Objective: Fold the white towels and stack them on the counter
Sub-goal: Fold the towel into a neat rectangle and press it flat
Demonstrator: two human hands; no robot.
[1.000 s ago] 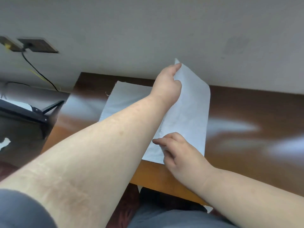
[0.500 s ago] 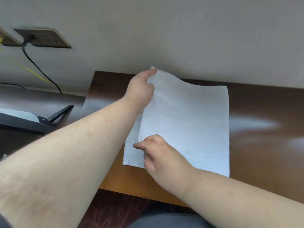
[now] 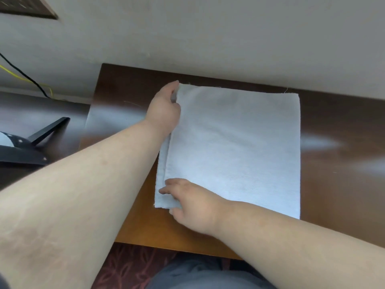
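The surface (image 3: 333, 163), a dark glossy wooden top running up to the wall (image 3: 208, 38), is carrying everything and stretching out under and to the right of both hands. A white towel (image 3: 239, 147) is lying flat on it between and to the right of the hands, folded over on itself, so that a narrow strip of the lower layer is showing along the left edge. That offset suggests the fold is being lined up, not finished.

The left hand (image 3: 164, 111) is reaching to the far left corner of the towel, its fingers curling round the upper layer's edge and pinching it, probably to draw that edge level with the layer beneath. The right hand (image 3: 191, 205) is sitting at the near left corner, closer to the person's body, with its fingers lying fairly straight and pressing on the cloth; it seems to be pinning the corner so the towel is not sliding while the other hand is adjusting.

To the left of the left forearm, a black stand (image 3: 31, 147) is resting on a lower dark top, and black and yellow cables (image 3: 27, 80) are trailing down the wall from a dark wall plate (image 3: 27, 7) above.

No brand, label or readable writing is showing anywhere. No second towel or stack is appearing in view.
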